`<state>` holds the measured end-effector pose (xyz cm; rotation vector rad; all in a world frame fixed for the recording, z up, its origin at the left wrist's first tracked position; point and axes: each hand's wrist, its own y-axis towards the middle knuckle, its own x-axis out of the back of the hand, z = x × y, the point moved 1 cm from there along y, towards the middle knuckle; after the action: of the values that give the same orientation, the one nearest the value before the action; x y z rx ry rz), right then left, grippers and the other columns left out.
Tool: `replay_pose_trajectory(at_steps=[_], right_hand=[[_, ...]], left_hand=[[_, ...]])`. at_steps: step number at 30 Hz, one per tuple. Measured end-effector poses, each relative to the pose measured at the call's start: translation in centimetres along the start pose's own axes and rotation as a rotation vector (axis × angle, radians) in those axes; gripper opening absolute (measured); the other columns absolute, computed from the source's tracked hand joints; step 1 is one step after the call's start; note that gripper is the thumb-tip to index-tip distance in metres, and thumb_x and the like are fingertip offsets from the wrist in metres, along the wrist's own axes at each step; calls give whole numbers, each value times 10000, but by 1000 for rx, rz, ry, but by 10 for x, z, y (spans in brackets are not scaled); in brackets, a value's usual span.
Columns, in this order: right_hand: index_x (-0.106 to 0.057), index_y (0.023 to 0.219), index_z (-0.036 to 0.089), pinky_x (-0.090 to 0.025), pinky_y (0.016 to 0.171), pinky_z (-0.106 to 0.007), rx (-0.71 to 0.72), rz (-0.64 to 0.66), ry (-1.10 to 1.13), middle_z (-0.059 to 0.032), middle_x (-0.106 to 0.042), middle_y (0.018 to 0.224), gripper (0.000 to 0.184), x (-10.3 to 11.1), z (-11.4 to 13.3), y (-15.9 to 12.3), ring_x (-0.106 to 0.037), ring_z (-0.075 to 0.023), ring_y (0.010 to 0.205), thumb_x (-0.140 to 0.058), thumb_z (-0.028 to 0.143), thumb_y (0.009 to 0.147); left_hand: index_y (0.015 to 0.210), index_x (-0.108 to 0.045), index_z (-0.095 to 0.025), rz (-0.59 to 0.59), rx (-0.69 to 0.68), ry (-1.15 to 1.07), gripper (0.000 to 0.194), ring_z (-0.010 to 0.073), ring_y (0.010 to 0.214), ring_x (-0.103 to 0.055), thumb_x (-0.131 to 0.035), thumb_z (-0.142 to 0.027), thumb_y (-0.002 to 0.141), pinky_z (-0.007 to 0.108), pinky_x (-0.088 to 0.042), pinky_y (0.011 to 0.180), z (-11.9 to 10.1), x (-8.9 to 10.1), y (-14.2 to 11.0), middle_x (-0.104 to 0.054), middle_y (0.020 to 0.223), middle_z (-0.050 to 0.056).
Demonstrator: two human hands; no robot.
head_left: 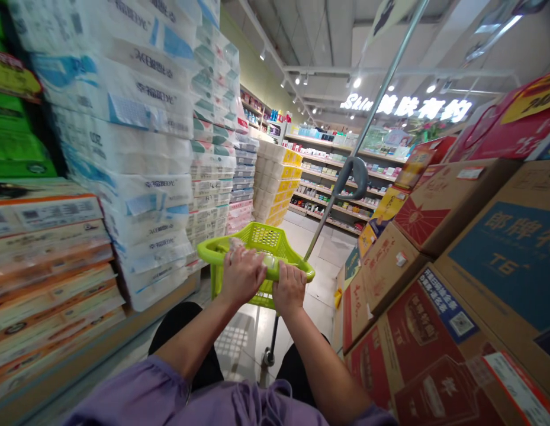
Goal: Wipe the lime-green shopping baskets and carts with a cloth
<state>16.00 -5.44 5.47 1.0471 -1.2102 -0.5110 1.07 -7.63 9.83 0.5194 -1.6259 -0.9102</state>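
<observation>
The room is a shop aisle with a floor [317, 284] of pale, glossy tiles, on which the basket throws a latticed shadow [232, 343]. A lime-green shopping cart [268, 235] stands in mid-aisle, just ahead of the person, whose two hands are on its near bar. The left hand [244, 272] has its fingers curled over the bar, gripping it; the right hand [290, 285] grips the same way, just beside it. A metal pole [323, 218] slants up past the cart's right side, bearing a grey loop [353, 177] (whether it is fixed to the cart, I cannot tell).

On the left, wrapped paper packs [145, 136] rise in tall stacks, with orange-and-white packs [48, 284] nearer. On the right, printed cartons [417, 355] are piled close to the aisle. At the far end, shelves [332, 171] hold rows of small goods beneath a lit white sign [405, 106], and spotlights [357, 81] hang from the ceiling [319, 38].
</observation>
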Motion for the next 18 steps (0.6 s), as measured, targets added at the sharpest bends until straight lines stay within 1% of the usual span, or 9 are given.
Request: replay_pose_trajectory(at_steps=[2,4,5,7,10,12,14,16,18], right_hand=[[-570,1168,114,-319,883,-396,-6,-1,-7,-111,-633,965,357,0,-5,0,-496,-249,930,-498,148,820],[-570,1172,123,-317,889,-393,-9,4,-15,-105,-638,970,344,0,-11,-1,-504,-246,931,-481,157,842],[-571,1175,128,-316,894,-390,-7,13,-17,-103,-641,978,346,0,-15,-2,-509,-244,935,-473,153,844],[-568,1189,133,-314,907,-382,3,45,-8,-104,-642,1006,371,2,-23,-3,-516,-240,956,-465,137,832],[-556,1223,132,-316,926,-376,2,104,16,-112,-636,1050,427,4,-34,-5,-517,-238,1001,-466,124,806],[-554,1235,138,-316,935,-379,-27,121,25,-113,-633,1057,449,5,-38,-6,-514,-239,1018,-466,122,796],[-557,1232,144,-311,945,-390,-71,123,26,-112,-634,1050,459,5,-40,-6,-511,-244,1024,-467,120,782],[-566,1213,144,-303,953,-405,-116,119,24,-111,-638,1040,455,5,-38,-4,-510,-255,1021,-481,131,766],[-574,1190,142,-298,954,-412,-147,114,31,-111,-644,1038,445,5,-35,-3,-512,-265,1014,-502,149,750]], left_hand=[[1216,-593,-279,22,-76,-23,355,311,1200,-484,-462,-390,905,531,-286,1033,-13,-6,0,-625,1247,65],[1235,-577,-270,30,-145,-44,359,284,1199,-497,-442,-377,920,501,-300,1035,-18,-13,2,-624,1255,60],[1237,-575,-264,31,-170,-52,358,275,1201,-501,-434,-370,926,485,-315,1028,-17,-16,3,-627,1253,60],[1225,-587,-250,27,-182,-55,351,266,1205,-506,-421,-354,933,463,-340,1012,-7,-20,4,-636,1239,67],[1210,-609,-238,7,-95,-41,355,267,1194,-517,-401,-335,939,462,-343,1020,20,-22,4,-651,1213,74],[1223,-610,-232,-9,-33,-44,372,264,1180,-526,-391,-331,938,467,-325,1047,40,-20,3,-659,1196,75],[1232,-609,-227,-11,-10,-54,385,261,1175,-528,-382,-327,937,464,-317,1059,54,-19,3,-666,1179,80],[1243,-603,-214,-16,24,-52,398,266,1165,-530,-366,-322,942,468,-326,1045,58,-21,5,-671,1166,89],[1261,-586,-193,-21,63,-46,412,270,1125,-548,-343,-313,951,472,-348,1005,49,-25,10,-677,1152,99]])
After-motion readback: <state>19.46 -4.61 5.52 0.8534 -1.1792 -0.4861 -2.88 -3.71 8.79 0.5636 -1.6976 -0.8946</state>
